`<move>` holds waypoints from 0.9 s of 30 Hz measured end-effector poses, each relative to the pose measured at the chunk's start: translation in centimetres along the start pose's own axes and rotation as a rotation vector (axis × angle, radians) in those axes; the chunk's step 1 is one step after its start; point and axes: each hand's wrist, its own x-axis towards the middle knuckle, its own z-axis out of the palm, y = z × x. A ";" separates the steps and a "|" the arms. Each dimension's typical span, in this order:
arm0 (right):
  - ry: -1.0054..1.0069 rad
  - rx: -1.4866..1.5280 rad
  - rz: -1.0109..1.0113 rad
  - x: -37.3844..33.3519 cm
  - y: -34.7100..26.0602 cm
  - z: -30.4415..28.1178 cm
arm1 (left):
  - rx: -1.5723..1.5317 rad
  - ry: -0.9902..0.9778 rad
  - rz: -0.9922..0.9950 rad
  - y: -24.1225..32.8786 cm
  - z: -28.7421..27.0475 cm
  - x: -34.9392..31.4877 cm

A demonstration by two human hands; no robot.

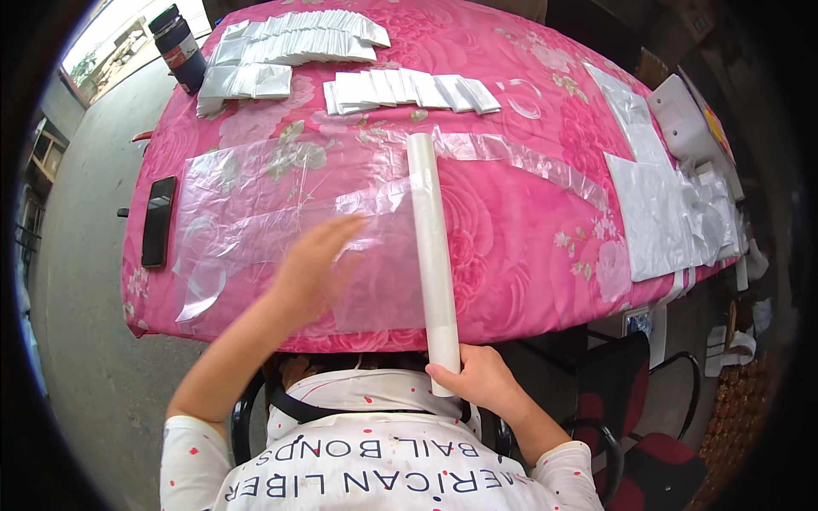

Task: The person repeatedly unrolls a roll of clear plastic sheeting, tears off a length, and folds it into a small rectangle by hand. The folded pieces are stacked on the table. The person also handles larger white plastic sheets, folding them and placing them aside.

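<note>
A white roll (432, 247) of plastic film lies upright across the middle of the table, its near end sticking out past the front edge. My right hand (484, 379) is wrapped round that near end, thumb on top. To the roll's left, a clear plastic sheet (256, 230) is spread flat and reaches up to the roll. Over the sheet's right part is my left hand (319, 264), slightly blurred, with its fingers stretched out and nothing seen in them. Whether it touches the sheet I cannot tell. A clear plastic strip (532, 166) extends right from the roll's far end.
Folded plastic packets (298, 38) lie in rows at the back, with another row (413, 91) nearer. A dark jar (177, 49) stands far left, and a phone (158, 221) lies at the left edge. White plastic bags (660, 217) are piled right. A chair (613, 383) stands at right.
</note>
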 end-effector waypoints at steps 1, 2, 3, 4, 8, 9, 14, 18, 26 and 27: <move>-0.003 0.002 0.014 -0.1 0.1 0.0 | -0.057 -0.023 0.035 0.9 2.2 0.5; 0.003 -0.004 0.012 -0.2 0.2 0.0 | -0.090 -0.017 0.046 1.5 4.4 1.1; 0.009 -0.010 0.014 -0.3 0.2 0.0 | -0.127 -0.011 0.057 1.8 6.3 1.5; 0.009 -0.018 0.011 -0.3 0.1 0.0 | -0.089 -0.013 0.057 1.9 7.5 1.5; -0.053 -0.081 -0.052 -0.1 0.2 -0.6 | 0.182 -0.084 0.067 1.7 9.3 1.4; -0.057 -0.142 -0.040 0.2 0.0 -1.3 | 0.281 -0.117 0.070 1.6 9.4 1.4; 0.102 -0.058 -0.226 5.5 -1.4 -4.8 | 0.391 -0.106 0.094 1.6 9.5 1.3; 0.167 0.148 -0.211 13.9 -3.0 -7.8 | 0.387 -0.093 0.110 1.6 9.6 1.5; 0.195 1.160 -0.233 21.5 -6.2 -10.5 | 0.325 -0.092 0.099 1.8 9.4 1.4; 0.252 1.325 -0.248 22.5 -6.0 -10.8 | 0.321 -0.097 0.101 1.9 9.5 1.5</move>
